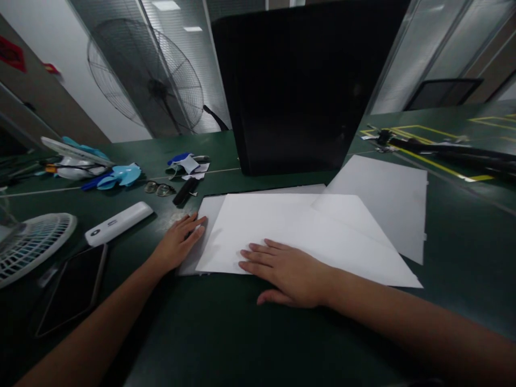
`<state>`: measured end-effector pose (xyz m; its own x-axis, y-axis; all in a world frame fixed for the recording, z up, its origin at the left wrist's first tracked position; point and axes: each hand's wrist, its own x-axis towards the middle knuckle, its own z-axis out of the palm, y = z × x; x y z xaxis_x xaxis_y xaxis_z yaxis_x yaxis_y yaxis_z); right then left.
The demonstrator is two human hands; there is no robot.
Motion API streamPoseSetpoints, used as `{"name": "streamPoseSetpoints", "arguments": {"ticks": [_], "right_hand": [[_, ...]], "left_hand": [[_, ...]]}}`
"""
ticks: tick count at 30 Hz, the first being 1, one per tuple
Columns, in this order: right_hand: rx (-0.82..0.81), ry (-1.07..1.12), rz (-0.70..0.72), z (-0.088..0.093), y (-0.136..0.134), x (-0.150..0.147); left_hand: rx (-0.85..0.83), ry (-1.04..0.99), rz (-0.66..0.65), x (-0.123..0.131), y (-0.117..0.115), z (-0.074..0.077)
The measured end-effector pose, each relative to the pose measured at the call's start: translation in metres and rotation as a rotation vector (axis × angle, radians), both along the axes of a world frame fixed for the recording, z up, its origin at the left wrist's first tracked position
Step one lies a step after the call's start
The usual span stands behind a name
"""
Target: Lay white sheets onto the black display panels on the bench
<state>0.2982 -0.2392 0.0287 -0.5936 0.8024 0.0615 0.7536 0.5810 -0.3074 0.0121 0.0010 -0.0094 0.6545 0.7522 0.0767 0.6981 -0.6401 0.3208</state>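
Note:
A white sheet (298,226) lies in front of me on top of a greyish panel (210,208), whose left and back edges stick out from under it. My left hand (180,240) rests at the panel's left edge, fingers stretched out and thumb apart. Flat on the white sheet near its front edge is my right hand (284,271), open, with the thumb over the green table. Another thin whitish sheet (397,209) with small tabs on its side lies askew at the right, partly covered by the white sheet. Neither hand grasps anything.
A large black screen (306,91) stands upright behind the sheets. To the left are a phone (74,287), a white oblong device (119,223), a small white fan (38,244), glasses (160,188) and a black object (185,192). A black bar (451,150) lies far right.

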Motion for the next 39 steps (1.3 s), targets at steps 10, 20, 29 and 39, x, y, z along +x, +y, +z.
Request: {"name": "streamPoseSetpoints", "arguments": {"ticks": [10, 20, 29, 39], "right_hand": [[-0.018, -0.137, -0.319, -0.011, 0.005, 0.003], [-0.158, 0.031, -0.185, -0.002, 0.012, 0.026], [-0.142, 0.109, -0.114, -0.005, 0.015, 0.031], [-0.141, 0.062, -0.14, -0.001, 0.02, 0.019]], "left_hand": [[-0.002, 0.075, -0.022, 0.0, -0.005, 0.004], [-0.006, 0.093, -0.045, -0.001, -0.002, 0.0], [0.006, 0.068, 0.036, 0.004, -0.005, -0.001], [-0.014, 0.096, -0.015, 0.002, -0.003, 0.002]]}}
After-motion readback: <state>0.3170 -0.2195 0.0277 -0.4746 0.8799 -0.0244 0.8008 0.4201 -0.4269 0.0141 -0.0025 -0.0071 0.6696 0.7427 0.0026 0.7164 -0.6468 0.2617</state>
